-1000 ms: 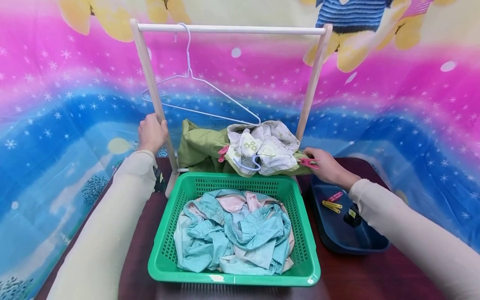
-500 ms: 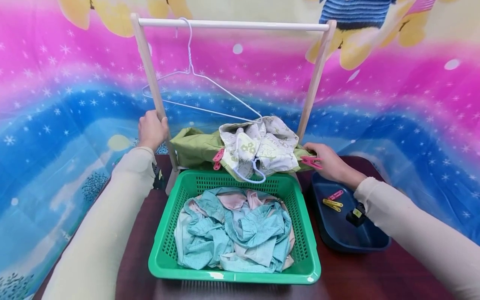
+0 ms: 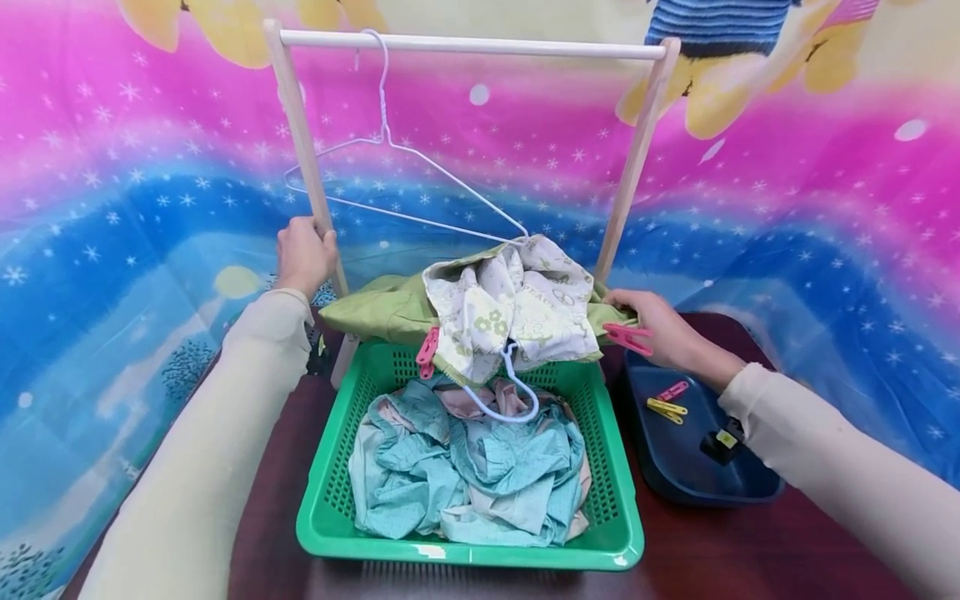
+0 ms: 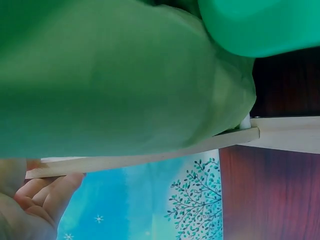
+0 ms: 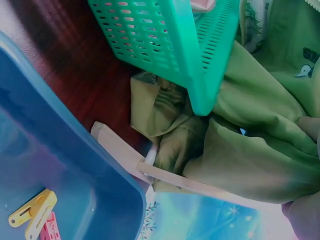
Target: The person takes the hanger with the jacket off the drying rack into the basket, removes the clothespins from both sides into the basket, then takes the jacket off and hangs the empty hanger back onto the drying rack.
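Note:
In the head view my left hand (image 3: 306,257) grips the left post (image 3: 303,125) of a small wooden clothes rack. My right hand (image 3: 663,329) holds the right side of an olive-green zip jacket (image 3: 382,304), close beside the right post. White lining with green print (image 3: 555,300) is turned upward. A pale blue hanger hook (image 3: 517,412) sticks out of the jacket over the basket. Pink clothespins sit at both sides: one (image 3: 427,354) on the left, another (image 3: 628,337) against my right hand. The left wrist view shows fingers (image 4: 57,195) round the post.
A green plastic basket (image 3: 468,554) of crumpled turquoise and pink clothes (image 3: 420,467) stands in front of the rack. An unladen lilac hanger (image 3: 442,171) hangs from the rod (image 3: 480,44). At right, a dark blue tub (image 3: 675,487) holds yellow and pink clothespins (image 3: 666,408).
The jacket has come forward and down, so its hanger hook now overlaps the clothes in the basket. Its left part spreads further left. My left hand stays on the post.

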Demonstrator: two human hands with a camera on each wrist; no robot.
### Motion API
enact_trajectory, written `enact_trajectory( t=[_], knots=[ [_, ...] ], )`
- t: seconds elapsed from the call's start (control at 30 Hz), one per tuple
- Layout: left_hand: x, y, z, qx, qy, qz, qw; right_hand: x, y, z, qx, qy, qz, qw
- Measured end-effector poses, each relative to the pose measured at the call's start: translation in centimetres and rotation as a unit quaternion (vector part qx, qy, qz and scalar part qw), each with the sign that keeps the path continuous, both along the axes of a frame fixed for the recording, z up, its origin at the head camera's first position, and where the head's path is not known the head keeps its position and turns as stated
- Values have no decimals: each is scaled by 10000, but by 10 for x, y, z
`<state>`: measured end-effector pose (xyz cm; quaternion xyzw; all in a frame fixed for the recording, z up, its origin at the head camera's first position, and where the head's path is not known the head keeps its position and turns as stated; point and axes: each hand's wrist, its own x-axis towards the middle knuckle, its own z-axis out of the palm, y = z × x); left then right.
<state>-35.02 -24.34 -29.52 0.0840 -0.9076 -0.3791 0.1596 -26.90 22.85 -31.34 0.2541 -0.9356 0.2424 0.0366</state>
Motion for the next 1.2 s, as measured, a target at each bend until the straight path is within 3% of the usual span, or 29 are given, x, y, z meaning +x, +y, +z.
enact_trajectory(
  t=[0.17, 0.47, 0.7, 0.93, 1.2],
  knots=[
    [-1, 1, 1, 46, -14, 13, 10000, 8, 3, -5, 20, -181, 91, 9998],
    [1, 2, 2, 54, -41, -28, 10000, 18, 9, -28, 107, -370, 250, 9989],
    [4, 2, 3, -8, 10, -74, 10000, 20, 14, -39, 293, -208, 378, 9986],
    [3, -1, 1, -127, 161, -301, 9993, 16, 16, -41, 285, -382, 356, 9982],
    [8, -10, 1, -297, -313, -729, 9964, 11, 13, -44, 208, -478, 328, 9981]
  ],
)
